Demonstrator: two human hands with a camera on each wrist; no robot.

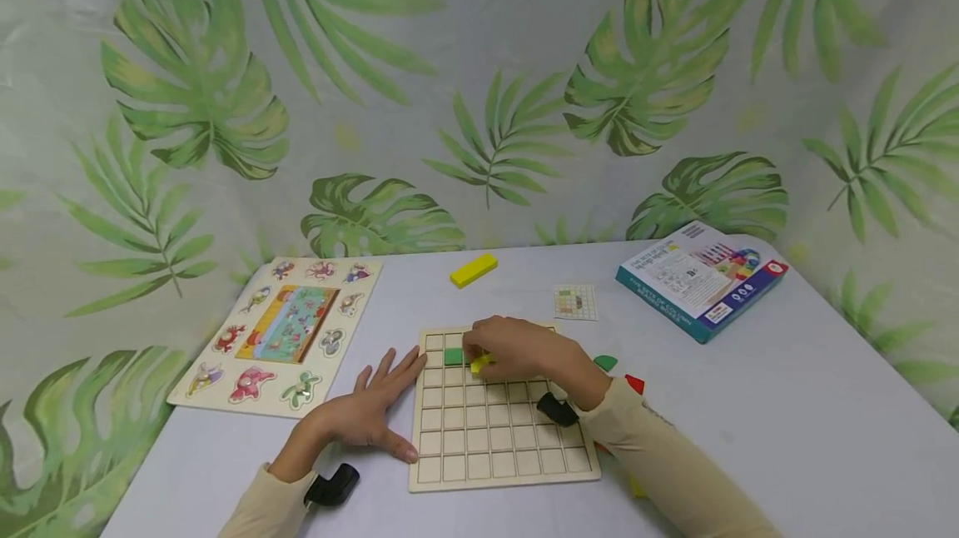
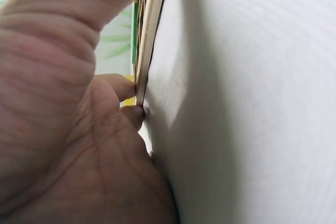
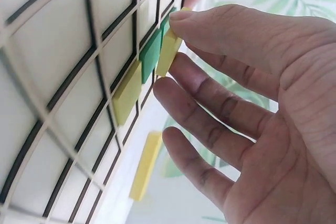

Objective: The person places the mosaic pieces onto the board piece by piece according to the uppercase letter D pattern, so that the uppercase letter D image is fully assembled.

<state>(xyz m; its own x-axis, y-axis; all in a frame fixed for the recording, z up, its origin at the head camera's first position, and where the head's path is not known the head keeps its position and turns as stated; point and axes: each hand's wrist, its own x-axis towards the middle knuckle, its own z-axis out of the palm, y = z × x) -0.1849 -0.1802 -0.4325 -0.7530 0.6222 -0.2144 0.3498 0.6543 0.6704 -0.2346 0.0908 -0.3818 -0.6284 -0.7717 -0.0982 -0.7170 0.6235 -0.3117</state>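
Yellow block (image 3: 169,51) pinched in the right hand (image 1: 509,348) is being seated beside the green one (image 1: 453,356); left hand (image 1: 375,413), flat, steadies the grid board (image 1: 494,446), and next it needs squaring into its cell.

- Game box (image 1: 700,278), far right on table (image 1: 787,405): printed text on lid, too small to read.
- Grid card (image 1: 575,302): coloured squares only, no lettering legible.

Bare table (image 1: 787,405) right of grid board (image 1: 494,446) open; animal puzzle (image 1: 280,334) crowds left side.
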